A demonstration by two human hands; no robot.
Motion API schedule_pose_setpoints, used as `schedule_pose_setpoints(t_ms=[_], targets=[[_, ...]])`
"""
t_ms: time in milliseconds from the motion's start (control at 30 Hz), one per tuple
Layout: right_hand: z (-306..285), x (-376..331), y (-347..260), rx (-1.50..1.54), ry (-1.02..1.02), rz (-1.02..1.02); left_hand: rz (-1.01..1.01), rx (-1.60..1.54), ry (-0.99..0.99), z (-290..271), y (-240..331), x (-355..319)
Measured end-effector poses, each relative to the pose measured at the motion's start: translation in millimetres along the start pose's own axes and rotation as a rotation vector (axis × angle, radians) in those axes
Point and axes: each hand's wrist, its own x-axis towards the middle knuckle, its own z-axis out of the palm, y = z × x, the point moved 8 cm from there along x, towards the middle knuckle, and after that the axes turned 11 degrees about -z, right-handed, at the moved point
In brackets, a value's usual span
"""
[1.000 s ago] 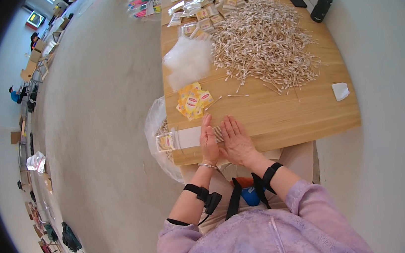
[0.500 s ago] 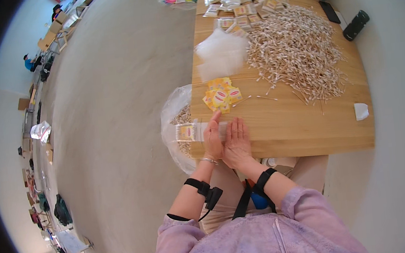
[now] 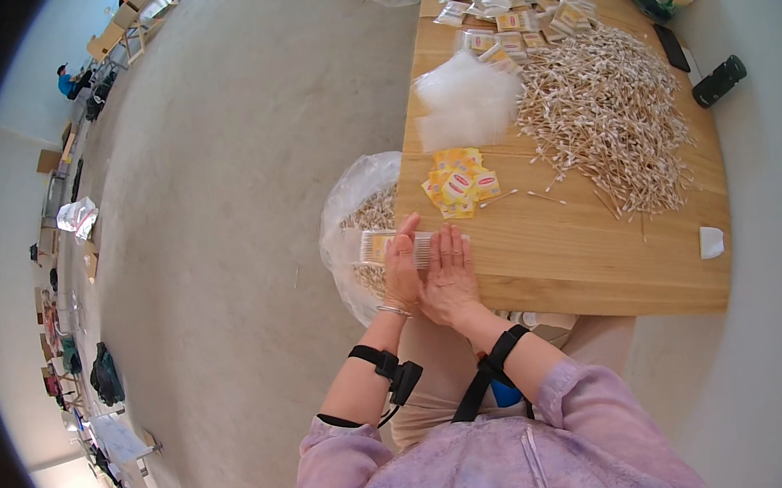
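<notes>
Gray floor (image 3: 240,184) lies beside a brown desk (image 3: 595,259). One swab pack (image 3: 376,247) pokes past the desk's left edge, over a clear bag (image 3: 346,186). The left hand (image 3: 402,274) stands on its side between this pack and a row of swabs (image 3: 423,251); I can't see if its grip holds anything. The right hand (image 3: 450,281) lies flat by the row, grip unclosed, fingers straight.

no readable text, yellow cards (image 3: 458,184) seemingly printed

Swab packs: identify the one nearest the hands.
The pack beside the left hand, jutting past the table's left edge; the others are heaped farther away.
</notes>
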Motion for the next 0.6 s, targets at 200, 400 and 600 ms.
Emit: schedule_pose_setpoints(t_ms=[200, 400, 600], targets=[[-3.4, -4.6, -7.3, 0.056, -0.058, -0.07, 0.101, 0.293, 0.026, -7.1, 1.9, -1.9], [3.9, -3.9, -2.0, -0.062, 0.039, -0.036, 0.066, 0.469, 0.026, 4.7, 23.5, -8.4], [-4.5, -2.3, -7.3, 0.041, 0.121, -0.041, 0.238, 0.645, 0.208, -56.1, 53.7, 6.1]])
